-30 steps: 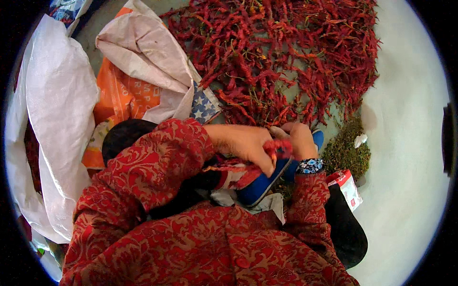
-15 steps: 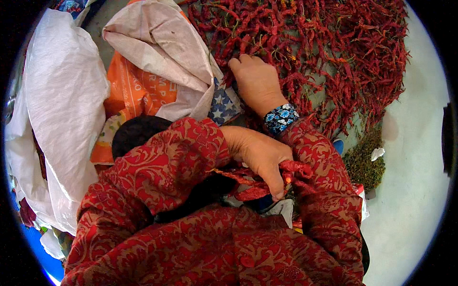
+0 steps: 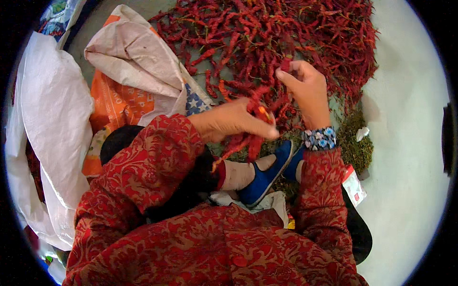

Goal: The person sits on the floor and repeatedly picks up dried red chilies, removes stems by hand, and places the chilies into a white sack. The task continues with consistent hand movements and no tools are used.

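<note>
My left hand [image 3: 231,119] is closed round a small bunch of dried red chillies [image 3: 255,147], whose ends stick out past the thumb and hang below the palm. To its right and a little farther away, my right hand [image 3: 309,90] pinches a dried red chilli [image 3: 286,63] between thumb and fingertips. A flowered band [image 3: 319,138] circles the right wrist. Beyond both hands, a wide spread of dried red chillies [image 3: 329,43] covers the floor. Motion blurs the bunch in the left hand somewhat.
At the left stand a folded-open white and orange woven sack [image 3: 126,66] and a tall white sack [image 3: 55,119]. My blue shoes [image 3: 262,183] are below the hands. A heap of greenish stems [image 3: 355,148] with a white scrap [image 3: 362,134] lies at the right.
My right hand has lifted back from the chillies and now pinches one. My left hand has moved up and left with its bunch, uncovering the shoes. The view has shifted slightly.
</note>
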